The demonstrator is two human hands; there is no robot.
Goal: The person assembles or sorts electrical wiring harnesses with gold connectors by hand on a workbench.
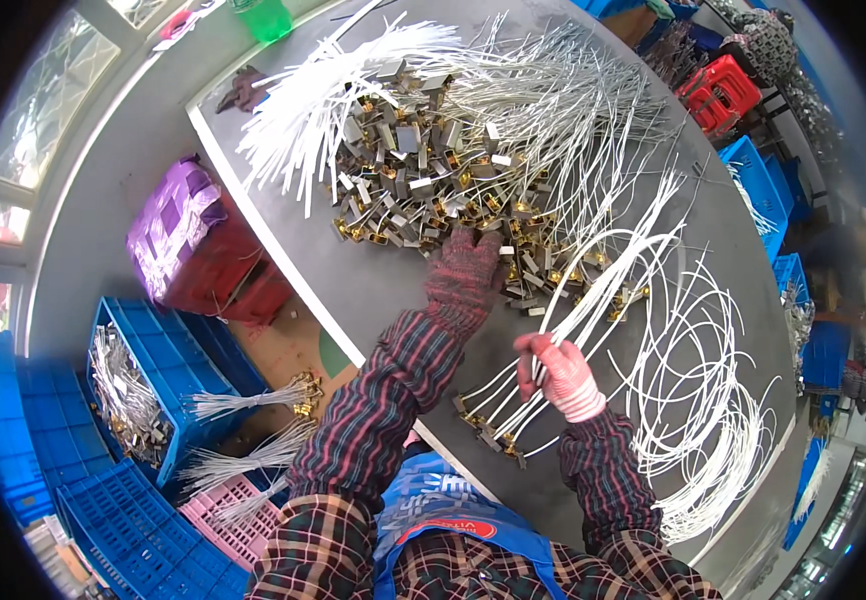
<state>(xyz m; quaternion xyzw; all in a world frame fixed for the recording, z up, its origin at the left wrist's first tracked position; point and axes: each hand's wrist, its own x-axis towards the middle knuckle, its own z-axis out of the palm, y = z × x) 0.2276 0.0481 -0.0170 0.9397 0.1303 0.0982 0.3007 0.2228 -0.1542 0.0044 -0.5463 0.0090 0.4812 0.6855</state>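
My left hand, in a dark red and grey knitted glove, reaches to the near edge of a heap of small metal parts with grey blocks and brass-coloured pieces. Its fingers stretch out over the parts; their tips are partly hidden among them. White wires fan out from the heap toward the far side. In a pink and white striped glove, my right hand is closed round a bundle of white wires. Several metal ends of that bundle rest on the grey table near me.
Loose loops of white wire cover the table's right side. The table's pale edge runs along my left. Below it stand blue crates, a pink basket and wired parts. A red chair and blue bins stand beyond.
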